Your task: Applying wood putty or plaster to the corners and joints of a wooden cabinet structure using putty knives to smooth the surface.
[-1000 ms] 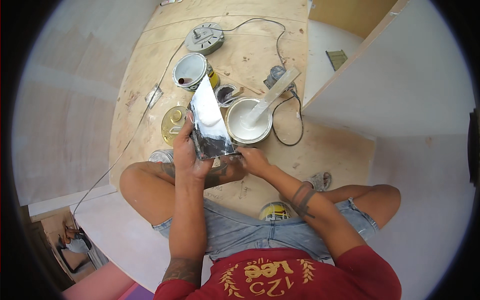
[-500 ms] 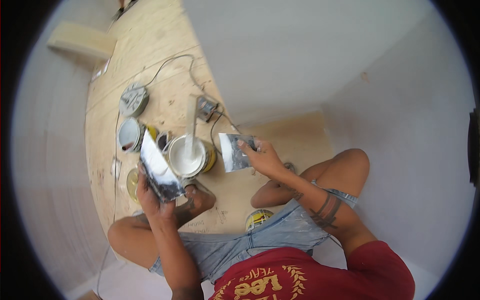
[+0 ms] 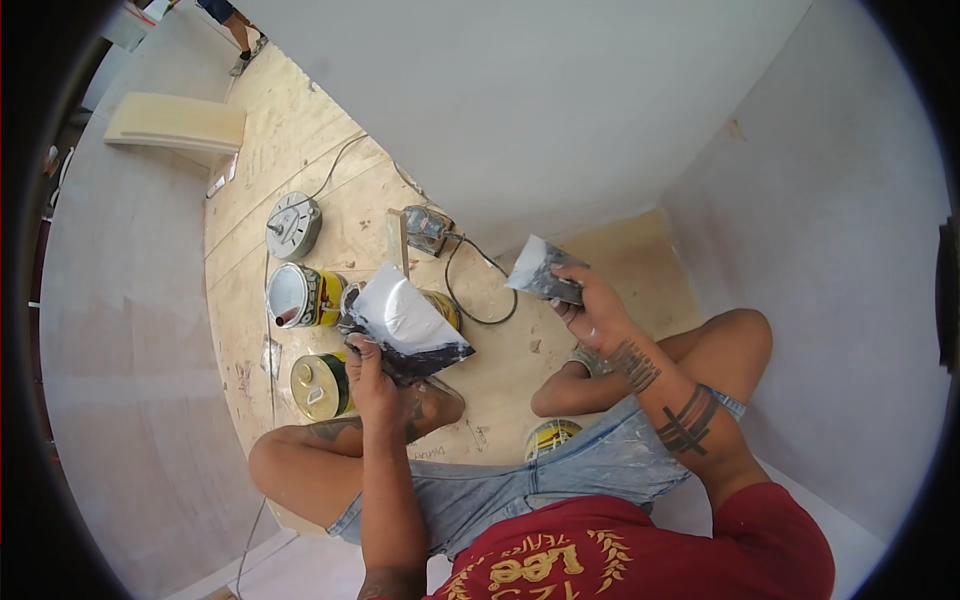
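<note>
My left hand (image 3: 372,388) is closed on a wide putty spreader (image 3: 410,308), its pale blade tilted up with a smear of white paste on it and dark stains near the grip. To the right, my right hand (image 3: 600,312) grips a smaller putty spreader (image 3: 538,266), its blade pointing up and left, apart from the other one. Behind the wide blade stands a yellow-sided can (image 3: 446,306), mostly hidden. A flat wooden stick (image 3: 398,242) rises beyond it.
Left of my hands are an open tin (image 3: 328,297) and a closed tin (image 3: 320,388). Farther off lie a cable reel (image 3: 293,226) and a corded power tool (image 3: 428,229). Another can (image 3: 552,438) sits by my legs. Walls flank me; boards (image 3: 175,122) and a person's leg (image 3: 240,38) are far left.
The wide spreader has swung right, its blade turned broadside, and now hides the can's opening. My right hand has moved right with the smaller spreader, which is now tilted. The whole view has shifted.
</note>
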Demonstrator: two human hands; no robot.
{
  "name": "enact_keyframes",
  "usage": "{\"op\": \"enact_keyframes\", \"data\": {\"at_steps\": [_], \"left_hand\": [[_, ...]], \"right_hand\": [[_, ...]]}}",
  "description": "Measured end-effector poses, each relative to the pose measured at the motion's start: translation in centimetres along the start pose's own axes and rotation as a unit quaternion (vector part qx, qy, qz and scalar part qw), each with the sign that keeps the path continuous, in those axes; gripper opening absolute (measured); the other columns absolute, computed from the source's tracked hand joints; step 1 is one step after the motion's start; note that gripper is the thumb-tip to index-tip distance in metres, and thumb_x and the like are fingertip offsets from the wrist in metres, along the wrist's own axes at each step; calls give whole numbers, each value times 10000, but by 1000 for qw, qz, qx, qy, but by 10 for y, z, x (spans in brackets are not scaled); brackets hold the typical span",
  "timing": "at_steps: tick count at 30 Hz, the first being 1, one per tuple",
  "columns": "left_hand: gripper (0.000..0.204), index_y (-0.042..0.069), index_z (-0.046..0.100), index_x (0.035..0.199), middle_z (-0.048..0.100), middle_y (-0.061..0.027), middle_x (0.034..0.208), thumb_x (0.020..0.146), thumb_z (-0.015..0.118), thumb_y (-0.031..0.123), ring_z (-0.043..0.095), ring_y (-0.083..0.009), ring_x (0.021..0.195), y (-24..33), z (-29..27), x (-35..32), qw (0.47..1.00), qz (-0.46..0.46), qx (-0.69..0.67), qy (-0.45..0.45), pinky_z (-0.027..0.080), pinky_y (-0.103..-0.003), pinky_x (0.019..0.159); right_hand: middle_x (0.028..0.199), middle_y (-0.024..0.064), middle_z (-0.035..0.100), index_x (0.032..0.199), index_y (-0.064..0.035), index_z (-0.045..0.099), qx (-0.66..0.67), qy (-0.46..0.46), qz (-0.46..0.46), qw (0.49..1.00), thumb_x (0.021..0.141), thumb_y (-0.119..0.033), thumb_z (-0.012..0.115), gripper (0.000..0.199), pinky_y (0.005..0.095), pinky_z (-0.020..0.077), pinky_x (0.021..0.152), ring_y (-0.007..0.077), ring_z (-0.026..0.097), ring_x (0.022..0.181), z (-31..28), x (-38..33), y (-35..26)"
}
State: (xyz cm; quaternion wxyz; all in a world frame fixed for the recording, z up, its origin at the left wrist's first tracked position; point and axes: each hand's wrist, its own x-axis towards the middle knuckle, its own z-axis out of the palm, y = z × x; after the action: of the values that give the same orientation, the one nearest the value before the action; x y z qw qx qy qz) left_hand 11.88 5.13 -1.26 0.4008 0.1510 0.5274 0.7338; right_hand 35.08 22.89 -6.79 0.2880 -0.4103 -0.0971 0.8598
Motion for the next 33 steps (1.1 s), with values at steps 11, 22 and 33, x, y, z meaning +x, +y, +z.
{"op": "enact_keyframes", "data": {"at_steps": [11,22,33], "left_hand": [[404,-22,562,1247,649,-65,1077,1041,524,325,563,-130,1005,-37,21,-5,964,146,224,19,445,-308,945],[641,75,687,1192,668,-203,1202,630,494,-166,670,-371,1089,-13,71,-5,766,318,508,-231,534,-385,922],[356,56,556,1259,646,-78,1150,1040,508,333,631,-232,1072,-37,54,13,991,-131,-32,17,525,-393,944]], "right_hand": [[912,68,689,1074,-29,603,-6,-77,52,996,909,-136,621,197,256,526,606,183,682,760,39,-56,-14],[979,89,687,1139,-15,576,51,-99,0,994,925,-131,580,244,314,535,664,211,677,826,10,-46,-1],[1055,63,667,1180,-34,589,-34,153,-285,946,957,-192,626,276,345,557,722,186,670,928,-131,60,-46]]}}
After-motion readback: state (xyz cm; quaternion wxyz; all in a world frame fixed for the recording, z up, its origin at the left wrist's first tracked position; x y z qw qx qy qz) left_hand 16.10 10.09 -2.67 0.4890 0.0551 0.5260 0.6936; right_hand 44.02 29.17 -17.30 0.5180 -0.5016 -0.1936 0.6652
